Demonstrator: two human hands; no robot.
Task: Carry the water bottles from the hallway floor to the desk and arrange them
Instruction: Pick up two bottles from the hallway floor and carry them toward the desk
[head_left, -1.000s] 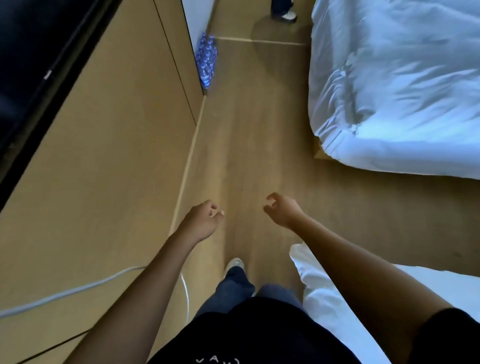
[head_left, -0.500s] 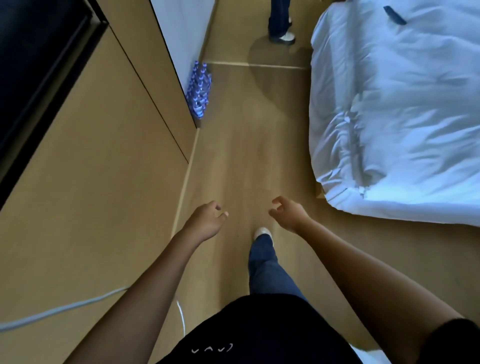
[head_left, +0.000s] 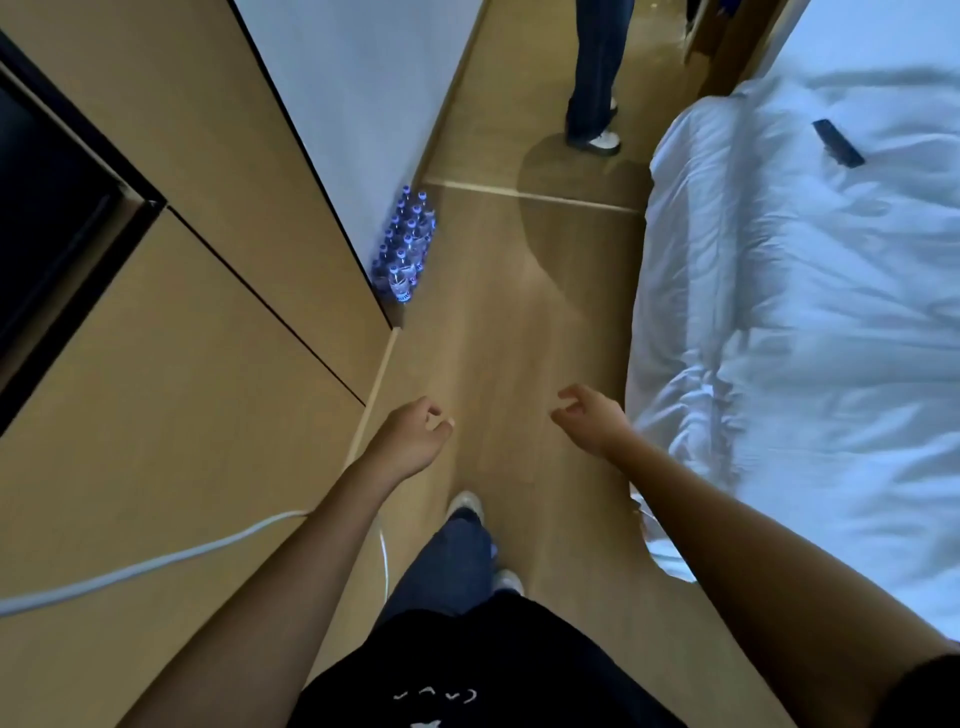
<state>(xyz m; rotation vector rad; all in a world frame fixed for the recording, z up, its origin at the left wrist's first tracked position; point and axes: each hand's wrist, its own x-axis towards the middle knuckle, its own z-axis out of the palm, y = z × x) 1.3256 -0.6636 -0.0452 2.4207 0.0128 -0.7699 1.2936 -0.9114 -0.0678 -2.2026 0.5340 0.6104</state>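
I look down a wooden floor (head_left: 493, 338). My left hand (head_left: 410, 441) and right hand (head_left: 589, 415) hang loosely curled, holding nothing. Ahead, water bottles (head_left: 408, 249) stand against the wall (head_left: 363, 104). A white bed (head_left: 805, 312) lies right.

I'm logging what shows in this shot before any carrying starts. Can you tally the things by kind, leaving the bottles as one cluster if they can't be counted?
Hands, both holding nothing: 2, left hand and right hand
Cluster of water bottles on the floor by the wall, single bottles too small to count: 1
Bed: 1
Dark flat object on the bed: 1
White cable: 1
Total: 6
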